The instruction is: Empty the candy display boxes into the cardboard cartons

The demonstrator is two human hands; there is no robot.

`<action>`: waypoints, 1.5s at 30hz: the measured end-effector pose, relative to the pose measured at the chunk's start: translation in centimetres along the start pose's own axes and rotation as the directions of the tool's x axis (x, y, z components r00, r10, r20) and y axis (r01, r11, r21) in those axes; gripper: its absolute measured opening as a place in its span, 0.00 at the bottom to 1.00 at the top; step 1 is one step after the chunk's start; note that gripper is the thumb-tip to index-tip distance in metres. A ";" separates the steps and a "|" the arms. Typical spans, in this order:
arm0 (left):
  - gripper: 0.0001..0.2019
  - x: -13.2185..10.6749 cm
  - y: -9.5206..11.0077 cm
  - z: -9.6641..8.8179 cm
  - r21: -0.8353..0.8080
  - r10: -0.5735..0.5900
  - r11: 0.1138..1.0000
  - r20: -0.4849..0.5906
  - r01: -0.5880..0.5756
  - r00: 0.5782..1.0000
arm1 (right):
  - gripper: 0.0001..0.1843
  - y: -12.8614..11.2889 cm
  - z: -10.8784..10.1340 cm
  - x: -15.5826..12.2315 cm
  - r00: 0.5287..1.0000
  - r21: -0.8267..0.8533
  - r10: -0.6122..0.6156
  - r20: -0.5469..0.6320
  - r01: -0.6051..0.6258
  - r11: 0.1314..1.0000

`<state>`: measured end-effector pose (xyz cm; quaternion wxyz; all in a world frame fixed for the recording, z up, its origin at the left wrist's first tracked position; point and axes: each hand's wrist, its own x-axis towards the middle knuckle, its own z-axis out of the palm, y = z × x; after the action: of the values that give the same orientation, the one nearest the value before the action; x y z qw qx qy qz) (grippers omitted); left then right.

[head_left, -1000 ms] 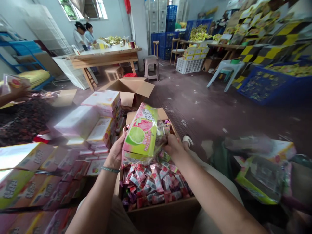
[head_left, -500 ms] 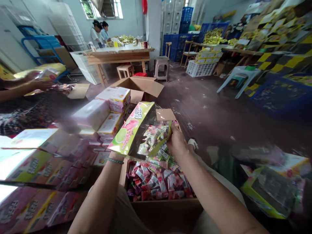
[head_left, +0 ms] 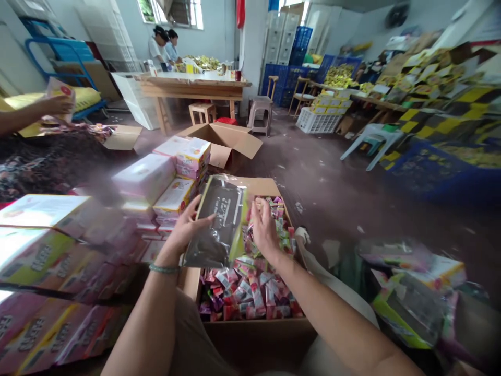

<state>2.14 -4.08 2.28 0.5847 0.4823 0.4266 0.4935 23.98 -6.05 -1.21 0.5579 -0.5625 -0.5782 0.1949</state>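
My left hand (head_left: pixel 183 227) holds a clear-windowed candy box (head_left: pixel 217 224) by its left side, thumb across the front. The box is tilted, with white print on its dark window and a green strip along its right edge. My right hand (head_left: pixel 264 224) is beside that edge, fingers bent and pressed together; whatever they pinch is too blurred to name. Beneath both hands, between my knees, stands an open carton (head_left: pixel 270 326) with many small wrapped candies (head_left: pixel 254 290) in pink, red, purple and green.
Stacked candy boxes (head_left: pixel 144 177) stand to the left, more bundled ones (head_left: pixel 43 250) nearer. An open carton (head_left: pixel 230 138) lies ahead. Windowed boxes (head_left: pixel 410 308) lie at right. A co-worker's hand (head_left: pixel 58 104) holds a package at far left; two people work at a table (head_left: pixel 191 91) behind.
The candy box has turned, so its printed lime panel no longer shows and its dark window faces me. My left hand has come up onto its side; my right hand has moved left.
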 end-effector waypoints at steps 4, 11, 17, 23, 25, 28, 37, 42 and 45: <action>0.26 1.5 0.1 -2.9 -0.169 0.098 0.964 -0.495 -0.206 0.863 | 0.41 5.6 -0.7 -3.9 0.807 -0.554 -0.221 0.547 0.547 0.627; 0.14 1.6 -0.1 -3.1 -0.309 0.043 0.923 -0.513 -0.231 0.858 | 0.43 12.8 1.3 0.7 0.742 -0.685 0.129 0.658 0.517 0.514; 0.14 1.2 0.8 -2.0 -0.305 -0.060 0.939 -0.606 -0.162 0.793 | 0.43 13.7 4.6 7.0 0.684 -0.656 0.171 0.710 0.553 0.514; 0.09 1.0 1.5 -1.9 -0.284 -0.124 0.950 -0.720 -0.127 0.683 | 0.37 17.0 7.4 10.2 0.660 -0.618 0.187 0.728 0.512 0.597; 0.09 1.1 1.3 -2.5 -0.257 -0.093 0.954 -0.744 -0.155 0.662 | 0.37 17.7 7.6 10.8 0.648 -0.608 0.199 0.736 0.501 0.616; 0.12 1.1 0.9 -3.5 -0.255 -0.068 0.946 -0.760 -0.199 0.646 | 0.37 17.5 7.0 11.3 0.629 -0.613 0.240 0.739 0.482 0.626; 0.10 0.8 1.2 -2.7 -0.342 -0.044 0.878 -0.753 -0.334 0.656 | 0.26 8.2 6.1 10.6 0.660 -0.565 0.078 0.748 0.570 0.596; 0.11 1.1 1.1 -2.5 -0.342 -0.045 0.877 -0.760 -0.339 0.649 | 0.39 5.6 14.5 7.5 0.463 -0.280 -0.157 0.873 0.737 0.615; 0.12 1.0 0.9 -2.8 -0.334 -0.045 0.887 -0.750 -0.319 0.660 | 0.39 7.8 16.3 6.7 0.564 -0.426 -0.015 0.825 0.639 0.641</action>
<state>-0.63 -2.63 2.65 0.4134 0.1275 0.4651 0.7723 14.94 8.56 -9.93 0.0355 -0.4593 -0.8853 0.0641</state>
